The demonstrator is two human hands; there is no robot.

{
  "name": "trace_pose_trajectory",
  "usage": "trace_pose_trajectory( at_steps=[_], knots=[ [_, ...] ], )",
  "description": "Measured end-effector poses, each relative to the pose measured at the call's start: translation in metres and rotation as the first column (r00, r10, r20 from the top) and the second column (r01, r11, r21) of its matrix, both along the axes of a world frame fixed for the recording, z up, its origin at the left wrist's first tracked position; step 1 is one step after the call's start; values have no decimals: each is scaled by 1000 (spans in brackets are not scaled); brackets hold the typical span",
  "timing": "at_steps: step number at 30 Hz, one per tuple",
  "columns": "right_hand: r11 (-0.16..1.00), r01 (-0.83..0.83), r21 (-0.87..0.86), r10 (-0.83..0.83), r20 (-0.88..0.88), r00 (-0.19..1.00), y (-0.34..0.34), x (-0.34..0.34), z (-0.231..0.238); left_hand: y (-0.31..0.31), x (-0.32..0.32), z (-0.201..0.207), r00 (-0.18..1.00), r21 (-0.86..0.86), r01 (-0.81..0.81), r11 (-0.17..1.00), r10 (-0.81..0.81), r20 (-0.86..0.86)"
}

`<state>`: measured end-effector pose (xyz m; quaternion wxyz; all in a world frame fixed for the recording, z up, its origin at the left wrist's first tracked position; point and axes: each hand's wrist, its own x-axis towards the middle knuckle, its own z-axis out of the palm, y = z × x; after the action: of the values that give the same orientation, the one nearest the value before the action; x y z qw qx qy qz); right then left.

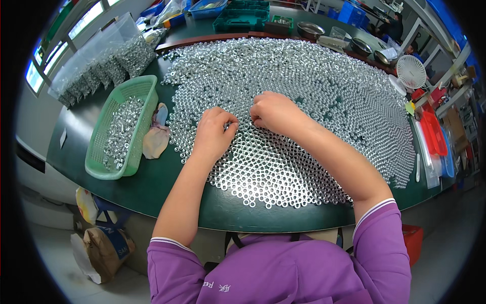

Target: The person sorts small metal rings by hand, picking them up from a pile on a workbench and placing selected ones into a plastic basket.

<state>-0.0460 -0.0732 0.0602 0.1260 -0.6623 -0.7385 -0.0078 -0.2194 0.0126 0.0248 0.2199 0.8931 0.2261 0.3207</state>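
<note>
A broad bed of small silver metal sleeves (pixel 273 177) covers the table before me. Those nearest me stand on end in tight rows, their round holes facing up. Over the middle of this bed, my left hand (pixel 215 130) has its fingers curled, thumb and forefinger close together. A short gap to its right, my right hand (pixel 276 112) is bent with its fingertips pressed together, low over the sleeves. Whatever either hand pinches is too small or hidden to make out. Farther back, loose sleeves (pixel 253 53) lie tumbled in a heap.
On the left stands a green plastic basket (pixel 93 152) part-filled with metal pieces, beside a crumpled cloth (pixel 156 142). Clear bags of metal parts (pixel 109 61) line the far left. Metal bowls (pixel 310 30) sit behind. A white fan (pixel 411 71) and red tray (pixel 434 133) are right.
</note>
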Motion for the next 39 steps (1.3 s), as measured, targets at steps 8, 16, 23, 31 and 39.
trace_pose_trajectory(
  at_steps=[8,16,23,31,39],
  knots=[
    [996,-23,-91,25,18,1000,3,3,1,-2,0,0,1000,-20,-10,1000,10,-6],
    [976,-201,89,191,104,976,-4,3,-8,1,1,-3,1000,17,14,1000,-15,25],
    [978,-201,-48,193,-130,973,-2,10,-1,2,0,-2,999,-29,31,999,-30,27],
    [984,-178,-23,178,-3,984,-5,9,-1,-3,1,-2,998,-43,64,997,-63,28],
    [981,-174,-88,180,64,982,2,12,12,1,1,0,999,7,45,999,-46,9]
  ],
)
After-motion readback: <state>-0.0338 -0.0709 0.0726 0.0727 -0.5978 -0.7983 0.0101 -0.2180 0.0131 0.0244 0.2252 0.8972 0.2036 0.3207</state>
